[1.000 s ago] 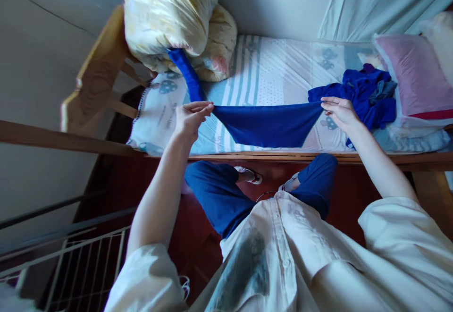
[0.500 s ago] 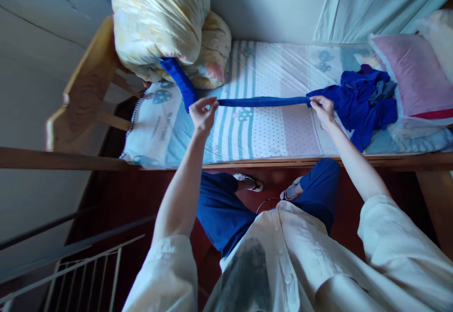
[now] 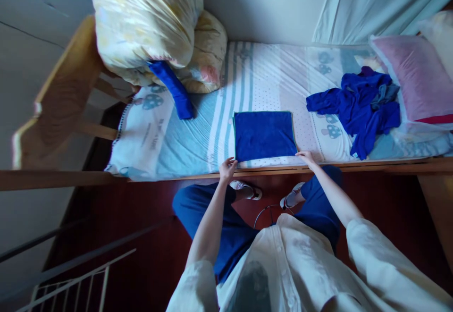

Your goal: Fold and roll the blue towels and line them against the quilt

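Note:
A folded blue cloth point(image 3: 264, 135) lies flat as a neat rectangle on the striped bed sheet point(image 3: 247, 80), close to the bed's wooden front rail point(image 3: 354, 166). My left hand point(image 3: 227, 169) pinches its near left corner. My right hand point(image 3: 306, 158) holds its near right corner, fingers closed on the edge. A heap of crumpled blue clothes point(image 3: 361, 102) lies to the right on the bed. Another folded blue piece point(image 3: 172, 88) rests at the left, partly under a rolled quilt point(image 3: 148, 24).
A pink pillow point(image 3: 415, 78) sits at the bed's right end. The wooden bed end point(image 3: 60, 95) rises at the left. A metal rack point(image 3: 71, 279) stands on the dark red floor at lower left. A curtain point(image 3: 371, 5) hangs behind.
The blue cloth was stretched in the air between my hands. It now lies folded flat on the sheet, and both hands have come toward the bed's near edge with it.

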Demonstrator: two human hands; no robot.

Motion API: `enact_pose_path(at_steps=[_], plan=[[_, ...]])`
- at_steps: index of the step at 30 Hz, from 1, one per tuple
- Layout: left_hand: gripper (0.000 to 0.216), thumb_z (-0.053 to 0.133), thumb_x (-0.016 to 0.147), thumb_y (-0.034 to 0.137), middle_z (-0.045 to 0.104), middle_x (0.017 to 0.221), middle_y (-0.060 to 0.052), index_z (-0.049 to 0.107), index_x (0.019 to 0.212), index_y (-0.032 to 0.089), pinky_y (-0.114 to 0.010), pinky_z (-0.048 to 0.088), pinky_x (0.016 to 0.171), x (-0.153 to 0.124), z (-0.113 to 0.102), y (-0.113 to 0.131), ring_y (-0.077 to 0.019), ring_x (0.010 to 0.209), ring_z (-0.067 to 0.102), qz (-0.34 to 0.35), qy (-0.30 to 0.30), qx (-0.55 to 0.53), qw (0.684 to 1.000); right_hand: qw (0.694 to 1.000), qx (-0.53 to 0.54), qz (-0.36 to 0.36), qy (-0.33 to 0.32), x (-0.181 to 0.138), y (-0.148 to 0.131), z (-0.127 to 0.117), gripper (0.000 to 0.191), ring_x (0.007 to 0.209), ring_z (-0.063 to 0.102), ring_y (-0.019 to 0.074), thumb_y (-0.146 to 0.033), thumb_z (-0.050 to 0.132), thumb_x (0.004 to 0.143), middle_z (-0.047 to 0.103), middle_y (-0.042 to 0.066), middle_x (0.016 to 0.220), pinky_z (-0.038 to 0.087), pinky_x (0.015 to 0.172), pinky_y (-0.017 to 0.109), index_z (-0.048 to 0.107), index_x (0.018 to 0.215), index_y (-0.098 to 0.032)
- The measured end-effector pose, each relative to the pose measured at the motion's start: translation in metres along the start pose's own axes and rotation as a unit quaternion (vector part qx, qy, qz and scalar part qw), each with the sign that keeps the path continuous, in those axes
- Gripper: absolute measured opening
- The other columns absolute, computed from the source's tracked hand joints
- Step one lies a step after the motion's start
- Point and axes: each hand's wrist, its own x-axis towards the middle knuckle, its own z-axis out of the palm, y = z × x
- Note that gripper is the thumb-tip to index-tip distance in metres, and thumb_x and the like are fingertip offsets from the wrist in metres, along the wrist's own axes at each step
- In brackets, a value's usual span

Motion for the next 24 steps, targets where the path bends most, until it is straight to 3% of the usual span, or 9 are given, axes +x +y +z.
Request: enact_pose_path(at_steps=[3, 8, 12, 16, 24], plan=[[0.045, 0.076, 0.071, 0.04, 0.079, 0.089, -0.008, 0.072, 0.11, 0.018, -0.034, 0.054, 0.085, 0.011, 0.006, -0.01, -0.0245, 0.086, 0.072, -0.022, 0.01, -0.01, 1.0, 1.0, 0.025, -0.001, 0.017, 0.009, 0.004, 0.003, 0.004, 0.088, 0.072, 0.0237, -0.019, 0.072, 0.065, 0.077, 0.003, 0.076, 0.055, 0.095, 0.037, 0.07, 0.068, -0.02], [0.043, 0.076, 0.069, 0.036, 0.076, 0.08, -0.005, 0.068, 0.107, 0.02, -0.032, 0.054, 0.081, 0.028, 0.014, -0.006, -0.0252, 0.089, 0.074, -0.085, 0.037, -0.032, 0.995, 0.997, 0.063, -0.001, 0.039, 0.019, 0.002, 0.005, 0.019, 0.09, 0.071, 0.0213, -0.023, 0.077, 0.063, 0.077, 0.005, 0.084, 0.056, 0.087, 0.031, 0.063, 0.075, -0.02], [0.037, 0.071, 0.069, 0.032, 0.073, 0.079, -0.003, 0.062, 0.102, 0.02, -0.03, 0.053, 0.072, 0.023, 0.012, -0.008, -0.0216, 0.084, 0.072, -0.088, 0.055, -0.118, 0.988, 0.994, 0.094, 0.014, 0.046, 0.02, 0.005, -0.003, 0.027, 0.083, 0.067, 0.018, -0.025, 0.079, 0.061, 0.075, 0.005, 0.085, 0.053, 0.071, 0.025, 0.059, 0.078, -0.02], [0.037, 0.071, 0.068, 0.03, 0.072, 0.082, -0.003, 0.057, 0.101, 0.02, -0.029, 0.052, 0.07, 0.006, 0.002, -0.017, -0.0189, 0.08, 0.07, -0.089, 0.049, -0.135, 0.986, 0.994, 0.09, 0.019, 0.051, 0.017, 0.011, -0.014, 0.033, 0.076, 0.062, 0.0144, -0.028, 0.081, 0.058, 0.072, 0.004, 0.082, 0.047, 0.063, 0.021, 0.054, 0.075, -0.021], [0.043, 0.077, 0.062, 0.033, 0.071, 0.079, -0.003, 0.057, 0.098, 0.021, -0.03, 0.052, 0.073, -0.004, 0.007, -0.014, -0.0212, 0.08, 0.069, -0.085, -0.015, -0.13, 0.988, 0.997, 0.042, 0.023, -0.057, 0.007, 0.018, -0.013, 0.031, 0.063, 0.054, 0.0113, -0.031, 0.082, 0.061, 0.072, 0.004, 0.08, 0.042, 0.054, 0.021, 0.064, 0.083, -0.019]])
